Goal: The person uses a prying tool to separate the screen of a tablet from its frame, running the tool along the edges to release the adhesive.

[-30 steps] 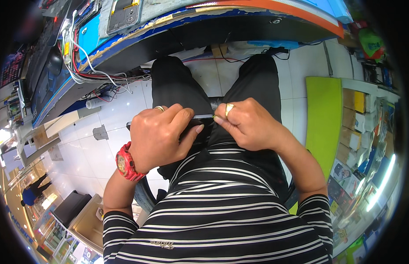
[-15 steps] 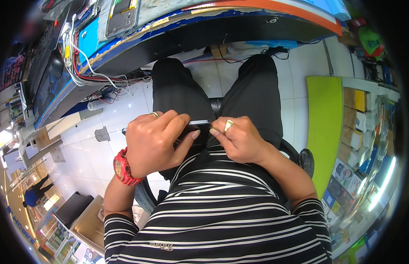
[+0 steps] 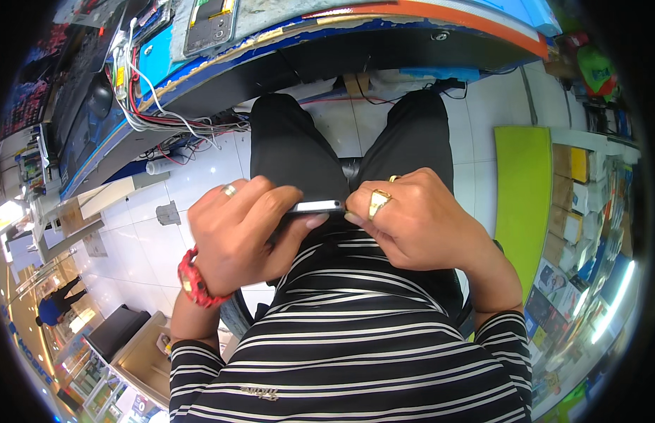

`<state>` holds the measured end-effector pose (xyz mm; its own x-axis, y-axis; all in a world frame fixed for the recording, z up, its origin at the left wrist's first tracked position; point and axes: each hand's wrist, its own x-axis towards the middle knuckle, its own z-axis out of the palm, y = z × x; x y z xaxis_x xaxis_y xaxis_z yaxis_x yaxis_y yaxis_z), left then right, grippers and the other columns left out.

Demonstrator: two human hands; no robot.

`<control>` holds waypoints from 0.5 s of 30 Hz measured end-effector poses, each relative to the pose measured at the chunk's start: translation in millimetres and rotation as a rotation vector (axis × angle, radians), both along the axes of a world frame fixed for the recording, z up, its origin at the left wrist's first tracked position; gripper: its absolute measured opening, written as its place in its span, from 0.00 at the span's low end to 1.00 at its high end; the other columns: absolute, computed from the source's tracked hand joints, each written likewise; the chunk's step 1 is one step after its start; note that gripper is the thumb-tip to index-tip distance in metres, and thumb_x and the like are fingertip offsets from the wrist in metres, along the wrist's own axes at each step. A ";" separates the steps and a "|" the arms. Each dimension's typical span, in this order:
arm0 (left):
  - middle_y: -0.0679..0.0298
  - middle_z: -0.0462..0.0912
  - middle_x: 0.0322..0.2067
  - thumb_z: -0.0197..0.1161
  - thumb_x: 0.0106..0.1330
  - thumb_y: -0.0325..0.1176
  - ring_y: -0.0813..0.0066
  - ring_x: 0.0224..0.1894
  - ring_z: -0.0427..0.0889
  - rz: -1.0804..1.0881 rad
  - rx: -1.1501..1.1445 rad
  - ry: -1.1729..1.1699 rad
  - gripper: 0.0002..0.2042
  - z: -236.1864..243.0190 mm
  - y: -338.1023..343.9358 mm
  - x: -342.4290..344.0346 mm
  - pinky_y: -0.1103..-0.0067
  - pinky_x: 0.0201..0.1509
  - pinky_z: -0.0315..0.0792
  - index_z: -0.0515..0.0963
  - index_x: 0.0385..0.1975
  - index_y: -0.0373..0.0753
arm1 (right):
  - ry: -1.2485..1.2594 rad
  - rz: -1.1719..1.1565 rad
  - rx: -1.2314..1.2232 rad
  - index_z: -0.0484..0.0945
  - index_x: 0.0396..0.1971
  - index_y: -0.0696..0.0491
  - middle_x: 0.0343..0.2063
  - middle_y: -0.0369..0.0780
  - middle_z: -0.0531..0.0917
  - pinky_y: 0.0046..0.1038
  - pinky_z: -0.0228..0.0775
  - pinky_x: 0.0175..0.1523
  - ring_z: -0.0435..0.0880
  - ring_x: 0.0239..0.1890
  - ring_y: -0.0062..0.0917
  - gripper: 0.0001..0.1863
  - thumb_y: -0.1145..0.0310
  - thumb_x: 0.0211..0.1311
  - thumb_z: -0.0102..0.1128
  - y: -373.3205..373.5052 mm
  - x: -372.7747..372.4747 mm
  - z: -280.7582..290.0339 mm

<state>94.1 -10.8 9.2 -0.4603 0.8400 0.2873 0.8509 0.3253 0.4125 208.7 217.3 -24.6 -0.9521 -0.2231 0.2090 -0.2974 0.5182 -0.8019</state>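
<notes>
My left hand (image 3: 239, 229), with a red watch at the wrist, is wrapped round a smartphone (image 3: 318, 206) above my lap. The phone's narrow silver edge faces up, and most of its body is hidden behind the fingers. At the phone's right end, my right hand (image 3: 422, 218) is closed in a pinch, thumb and forefinger almost touching the phone's corner. A tiny yellow-green bit shows at those fingertips, too small to name. Rings are on both hands.
A worn workbench (image 3: 271, 44) runs ahead of my knees, with an opened phone (image 3: 211, 29) on it. Cables (image 3: 169, 121) hang off its left side near a black mouse (image 3: 100, 96). A green panel (image 3: 521, 204) and a glass display case (image 3: 574, 233) stand at right.
Both hands have come up closer to the camera, the phone with them. The phone has tipped so its edge shows more and its dark face less. My right hand has turned, showing more of its back.
</notes>
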 end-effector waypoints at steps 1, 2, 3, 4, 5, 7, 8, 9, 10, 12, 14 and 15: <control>0.65 0.77 0.20 0.82 0.53 0.36 0.69 0.19 0.74 -0.009 -0.016 0.013 0.15 -3.8 2.5 -1.2 0.75 0.24 0.63 0.85 0.36 0.40 | -0.035 0.005 0.064 0.80 0.36 0.56 0.24 0.44 0.84 0.39 0.75 0.28 0.85 0.24 0.42 0.06 0.76 0.59 0.65 1.1 -1.4 -0.6; 0.64 0.77 0.21 0.82 0.53 0.37 0.69 0.19 0.74 -0.024 -0.028 0.024 0.15 -7.6 4.9 -1.9 0.75 0.24 0.63 0.85 0.37 0.40 | -0.074 0.004 0.132 0.80 0.36 0.56 0.23 0.44 0.83 0.39 0.75 0.28 0.85 0.23 0.42 0.07 0.76 0.58 0.65 2.8 -1.9 -0.8; 0.65 0.78 0.22 0.82 0.53 0.37 0.69 0.19 0.74 -0.010 -0.035 0.033 0.16 -10.6 5.1 -0.6 0.74 0.24 0.63 0.85 0.37 0.40 | -0.074 0.000 0.139 0.80 0.36 0.56 0.23 0.44 0.83 0.39 0.75 0.28 0.85 0.23 0.42 0.07 0.76 0.58 0.65 3.7 -1.7 -2.4; 0.65 0.78 0.22 0.82 0.53 0.37 0.69 0.19 0.74 -0.013 -0.028 0.034 0.16 -10.9 7.1 -1.4 0.74 0.24 0.63 0.85 0.37 0.40 | -0.068 0.001 0.136 0.79 0.35 0.57 0.22 0.44 0.82 0.40 0.74 0.28 0.84 0.23 0.43 0.06 0.76 0.59 0.65 4.1 -1.2 -5.7; 0.65 0.78 0.22 0.81 0.53 0.37 0.69 0.19 0.74 -0.033 -0.047 0.038 0.16 -12.1 7.8 -0.9 0.74 0.24 0.64 0.85 0.37 0.40 | -0.066 0.006 0.128 0.78 0.34 0.57 0.21 0.44 0.82 0.40 0.74 0.27 0.84 0.22 0.43 0.05 0.76 0.59 0.64 3.3 0.4 -10.3; 0.66 0.78 0.22 0.81 0.53 0.38 0.69 0.19 0.74 -0.049 -0.064 0.039 0.16 -15.2 10.3 1.9 0.74 0.24 0.64 0.85 0.37 0.40 | -0.090 -0.006 0.125 0.78 0.34 0.58 0.21 0.44 0.82 0.40 0.74 0.27 0.84 0.22 0.44 0.04 0.76 0.60 0.64 3.9 8.1 -17.2; 0.67 0.78 0.22 0.81 0.54 0.38 0.69 0.19 0.75 -0.060 -0.090 0.051 0.15 -16.5 12.6 3.7 0.74 0.24 0.65 0.85 0.37 0.41 | -0.108 -0.022 0.118 0.78 0.33 0.58 0.21 0.45 0.82 0.40 0.73 0.28 0.83 0.22 0.44 0.04 0.76 0.61 0.64 3.8 10.7 -20.2; 0.68 0.78 0.22 0.81 0.54 0.38 0.69 0.19 0.75 -0.071 -0.115 0.062 0.15 -17.2 14.1 4.5 0.74 0.24 0.66 0.85 0.37 0.41 | -0.107 -0.022 0.118 0.78 0.33 0.58 0.21 0.45 0.82 0.40 0.73 0.28 0.83 0.22 0.44 0.04 0.76 0.61 0.64 3.3 11.7 -23.1; 0.68 0.78 0.22 0.81 0.54 0.38 0.69 0.19 0.75 -0.071 -0.116 0.063 0.15 -17.1 14.7 4.3 0.74 0.24 0.66 0.85 0.37 0.41 | -0.104 -0.035 0.103 0.78 0.33 0.58 0.21 0.45 0.82 0.40 0.73 0.28 0.83 0.22 0.44 0.04 0.76 0.62 0.64 3.0 12.5 -25.8; 0.68 0.78 0.23 0.80 0.54 0.38 0.70 0.19 0.76 -0.084 -0.135 0.038 0.15 -18.7 15.9 5.0 0.74 0.24 0.67 0.85 0.37 0.42 | -0.105 -0.051 0.086 0.78 0.33 0.58 0.21 0.45 0.82 0.40 0.73 0.28 0.83 0.22 0.45 0.03 0.76 0.63 0.64 1.5 15.9 -31.6; 0.68 0.78 0.23 0.80 0.54 0.37 0.70 0.19 0.76 -0.096 -0.140 0.033 0.15 -20.3 16.7 5.2 0.74 0.24 0.67 0.85 0.38 0.42 | -0.147 -0.074 0.047 0.79 0.33 0.58 0.22 0.45 0.84 0.41 0.75 0.29 0.84 0.23 0.44 0.03 0.75 0.64 0.64 -1.0 19.6 -37.1; 0.68 0.78 0.23 0.80 0.54 0.37 0.70 0.19 0.76 -0.107 -0.145 0.029 0.15 -20.7 17.0 5.1 0.74 0.24 0.67 0.84 0.38 0.42 | -0.148 -0.076 0.045 0.79 0.33 0.58 0.22 0.45 0.84 0.41 0.75 0.29 0.84 0.23 0.44 0.03 0.75 0.64 0.64 -3.8 22.6 -44.7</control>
